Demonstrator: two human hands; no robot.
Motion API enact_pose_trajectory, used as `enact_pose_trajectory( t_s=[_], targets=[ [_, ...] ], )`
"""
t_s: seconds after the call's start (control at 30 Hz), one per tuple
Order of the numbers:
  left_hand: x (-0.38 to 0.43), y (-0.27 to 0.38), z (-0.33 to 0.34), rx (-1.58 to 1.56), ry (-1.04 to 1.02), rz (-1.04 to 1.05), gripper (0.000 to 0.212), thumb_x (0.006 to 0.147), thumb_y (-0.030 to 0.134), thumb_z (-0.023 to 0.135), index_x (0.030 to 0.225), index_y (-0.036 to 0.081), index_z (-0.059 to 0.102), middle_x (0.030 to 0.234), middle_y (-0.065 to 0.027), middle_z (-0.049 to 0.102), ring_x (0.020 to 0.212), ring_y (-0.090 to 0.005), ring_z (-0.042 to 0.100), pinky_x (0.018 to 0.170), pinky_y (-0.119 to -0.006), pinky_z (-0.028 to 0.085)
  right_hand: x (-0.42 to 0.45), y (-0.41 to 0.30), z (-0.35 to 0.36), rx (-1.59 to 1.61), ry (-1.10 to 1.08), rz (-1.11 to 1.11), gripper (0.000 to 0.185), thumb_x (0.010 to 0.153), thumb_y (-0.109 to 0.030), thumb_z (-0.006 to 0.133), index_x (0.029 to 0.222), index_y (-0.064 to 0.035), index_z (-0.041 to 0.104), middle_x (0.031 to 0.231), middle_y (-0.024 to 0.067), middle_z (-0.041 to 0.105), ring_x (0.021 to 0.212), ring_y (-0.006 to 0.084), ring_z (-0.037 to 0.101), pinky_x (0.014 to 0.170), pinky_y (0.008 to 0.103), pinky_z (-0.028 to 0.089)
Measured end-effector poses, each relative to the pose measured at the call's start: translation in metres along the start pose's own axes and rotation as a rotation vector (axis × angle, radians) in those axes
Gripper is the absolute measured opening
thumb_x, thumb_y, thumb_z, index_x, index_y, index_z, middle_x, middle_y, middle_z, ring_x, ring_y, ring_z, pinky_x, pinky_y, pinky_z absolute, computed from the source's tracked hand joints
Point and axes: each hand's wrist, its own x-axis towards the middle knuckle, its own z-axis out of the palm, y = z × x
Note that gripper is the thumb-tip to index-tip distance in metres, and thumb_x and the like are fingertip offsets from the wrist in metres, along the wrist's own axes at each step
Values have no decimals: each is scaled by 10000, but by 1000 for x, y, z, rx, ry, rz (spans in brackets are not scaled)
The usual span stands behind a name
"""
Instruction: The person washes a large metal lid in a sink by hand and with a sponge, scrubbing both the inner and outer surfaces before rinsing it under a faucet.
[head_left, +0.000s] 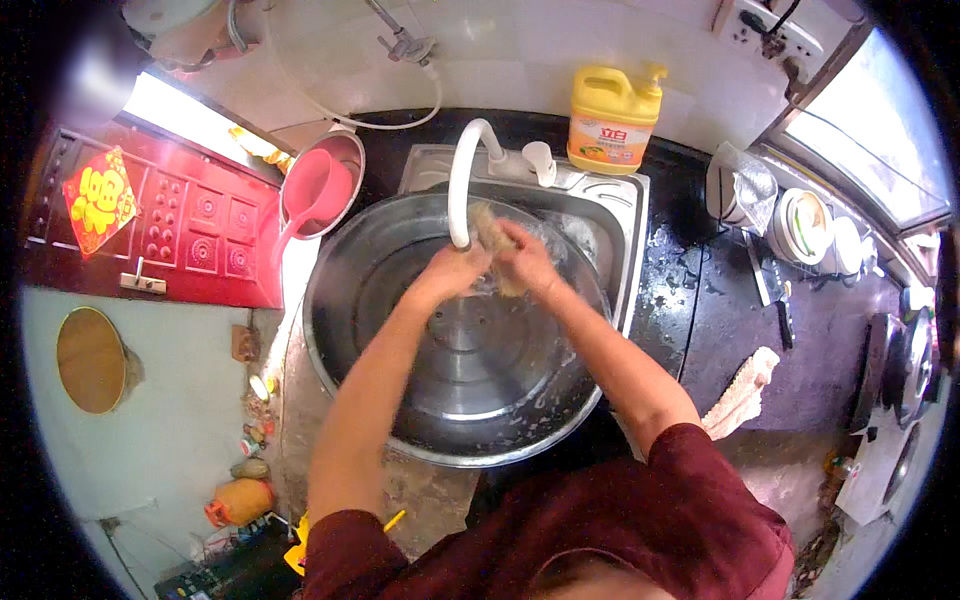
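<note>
A large round metal basin (457, 360) rests over the steel sink (634, 225). Above its far part, under the spout of the white faucet (463, 172), my right hand (526, 259) grips a wet tan cloth or scrubber (491, 232), blurred at its edges. My left hand (456, 271) is right beside it, below the spout; its fingers are partly hidden and whether they hold the cloth too is unclear. Water and some suds show around my hands and on the basin's inner wall.
Behind the sink's right corner stands a yellow detergent jug (611, 124). A pink dipper (319, 187) lies in a metal bowl (358, 161) at left. On the right counter are a knife (784, 319), a light cloth (742, 394) and a rack of dishes (802, 225).
</note>
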Motion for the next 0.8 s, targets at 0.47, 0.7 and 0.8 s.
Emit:
enact_pose_trajectory(
  t_s=[0.47, 0.7, 0.8],
  targets=[
    [-145, -4, -112, 934, 675, 159, 396, 765, 186, 646, 1123, 33, 569, 1216, -200, 525, 1161, -336, 475, 967, -428, 371, -19, 91, -67, -1213, -376, -275, 486, 664, 37, 489, 1115, -95, 614, 1145, 134, 593, 1057, 367, 539, 944, 415, 430],
    [-153, -73, -131, 228, 678, -391, 444, 730, 189, 662, 1098, -40, 562, 1026, -208, 609, 979, -326, 580, 865, -363, 437, -51, 37, 74, -544, -459, -677, 463, 715, 10, 557, 1167, -86, 576, 1148, 166, 579, 1074, 342, 533, 951, 419, 411],
    [-155, -85, -135, -84, 643, -399, 360, 698, 101, 611, 1029, -39, 594, 931, -160, 628, 881, -252, 585, 804, -338, 440, -81, 30, 75, -454, -710, -671, 486, 693, 20, 554, 1160, -107, 582, 1189, 149, 562, 1091, 337, 522, 967, 412, 391]
  ],
)
